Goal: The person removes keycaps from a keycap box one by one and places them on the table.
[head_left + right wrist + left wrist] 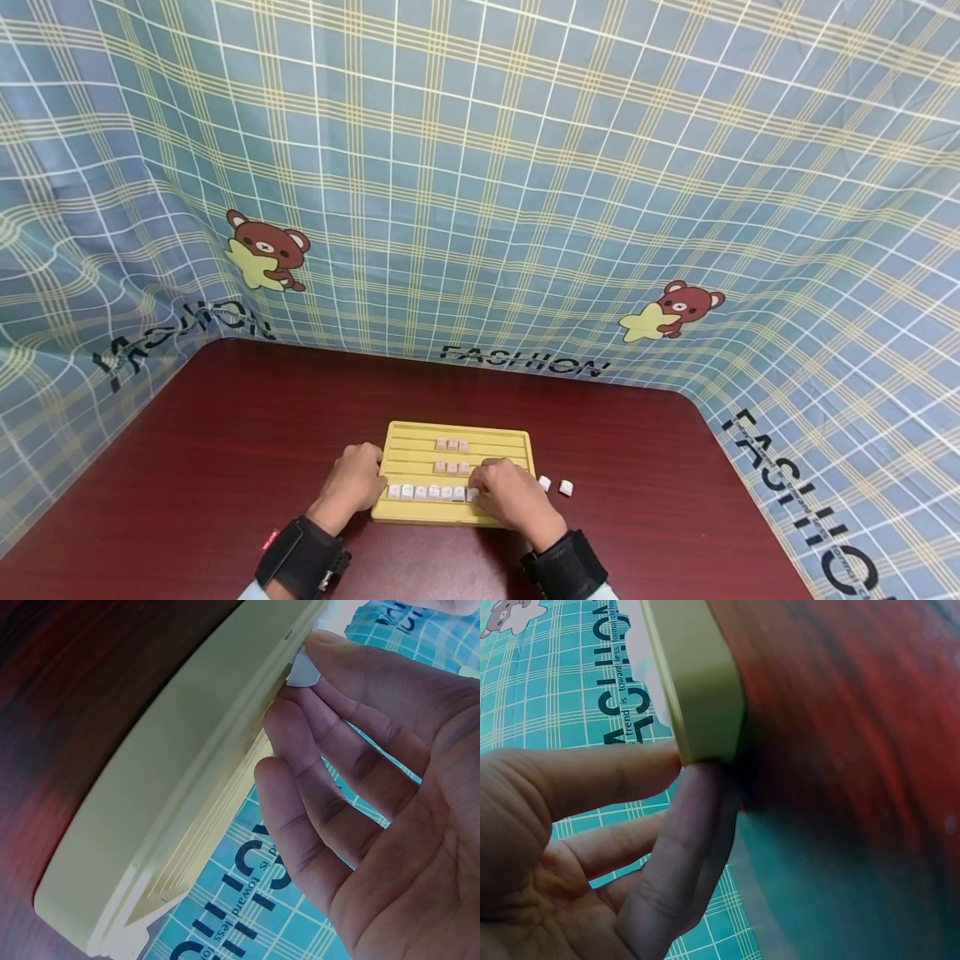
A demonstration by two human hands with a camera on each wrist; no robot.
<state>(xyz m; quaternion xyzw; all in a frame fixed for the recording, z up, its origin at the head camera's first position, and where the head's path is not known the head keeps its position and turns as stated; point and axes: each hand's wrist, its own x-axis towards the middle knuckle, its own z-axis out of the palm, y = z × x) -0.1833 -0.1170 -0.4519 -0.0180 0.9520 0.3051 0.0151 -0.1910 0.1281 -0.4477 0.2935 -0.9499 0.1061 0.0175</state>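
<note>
Black bands [296, 557] circled both my wrists, and just past them my fingers were at work on a yellow tray [498, 446]. It sat on the table [225, 450] between my two hands. Along its near ledge ran a row of white blocks [422, 492], from beside my left fingertips across to my right ones. With my right hand [510, 492] I pinched a white block [303, 672] between thumb and forefinger, at the right end of that row. My left hand [354, 477] gripped the tray's left edge, thumb against the rim and forefinger bent against it below. Ahead of my right fingers, on farther ledges, sat two short rows of pinkish blocks [452, 445], three visible in each. Just right of my right hand lay two loose blocks [566, 488] on the dark red wood. Well beyond my fingers hung a blue checked cloth [480, 208], printed with brown bears [270, 237] hugging yellow stars and with black lettering [525, 361] that read FASHION.
</note>
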